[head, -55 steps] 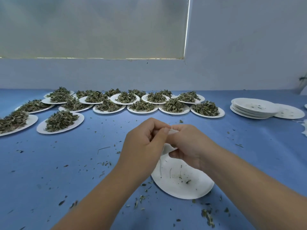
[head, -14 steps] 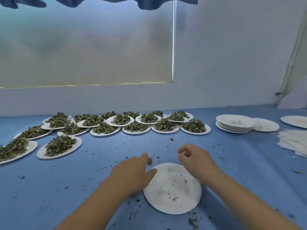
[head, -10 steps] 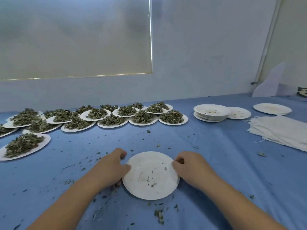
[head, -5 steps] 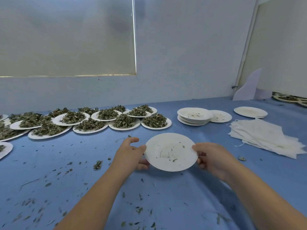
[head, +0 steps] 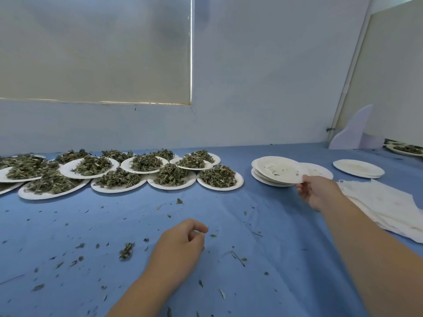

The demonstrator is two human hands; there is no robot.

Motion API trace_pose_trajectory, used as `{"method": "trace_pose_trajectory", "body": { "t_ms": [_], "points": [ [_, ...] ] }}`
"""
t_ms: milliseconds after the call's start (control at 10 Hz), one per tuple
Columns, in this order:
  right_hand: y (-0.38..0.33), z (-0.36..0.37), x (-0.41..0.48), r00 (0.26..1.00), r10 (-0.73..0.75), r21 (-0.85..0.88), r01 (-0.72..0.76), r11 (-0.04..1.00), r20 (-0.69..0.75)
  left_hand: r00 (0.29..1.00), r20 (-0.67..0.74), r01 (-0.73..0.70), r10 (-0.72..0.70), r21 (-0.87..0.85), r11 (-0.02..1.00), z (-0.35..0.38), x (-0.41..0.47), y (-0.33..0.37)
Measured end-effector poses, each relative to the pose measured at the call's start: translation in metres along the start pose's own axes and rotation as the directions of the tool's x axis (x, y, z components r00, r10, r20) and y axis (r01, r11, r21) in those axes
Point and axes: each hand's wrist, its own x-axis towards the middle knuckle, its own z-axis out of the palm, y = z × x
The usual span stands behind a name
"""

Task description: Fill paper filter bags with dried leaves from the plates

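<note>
My right hand pinches the near rim of an emptied white paper plate, held just over the stack of empty plates at the right. My left hand hovers low over the blue tablecloth with fingers loosely curled and nothing in it. Several white plates heaped with dried green leaves stand in rows at the back left. A pile of white paper filter bags lies at the right, beside my right forearm.
Loose leaf bits are scattered over the cloth near my left hand, with a small clump. More empty plates lie at the far right, and another plate of leaves sits at the right edge. A wall closes the back.
Both hands held the emptied plate in front of me; now my left hand has let go and my right hand has carried it right, over the stack of empty plates.
</note>
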Motion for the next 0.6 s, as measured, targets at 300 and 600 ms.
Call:
{"method": "trace_pose_trajectory", "body": {
  "t_ms": [300, 600],
  "points": [
    [0.0, 0.014, 0.034, 0.999, 0.002, 0.123, 0.004, 0.992, -0.05, 0.997, 0.015, -0.073, 0.072, 0.166, 0.983, 0.005, -0.003, 0.002],
    [0.035, 0.053, -0.008, 1.0, 0.005, 0.15, -0.01, 0.989, 0.029, 0.993, 0.044, -0.115, 0.106, 0.359, 0.926, 0.009, -0.005, 0.006]
  ]
}}
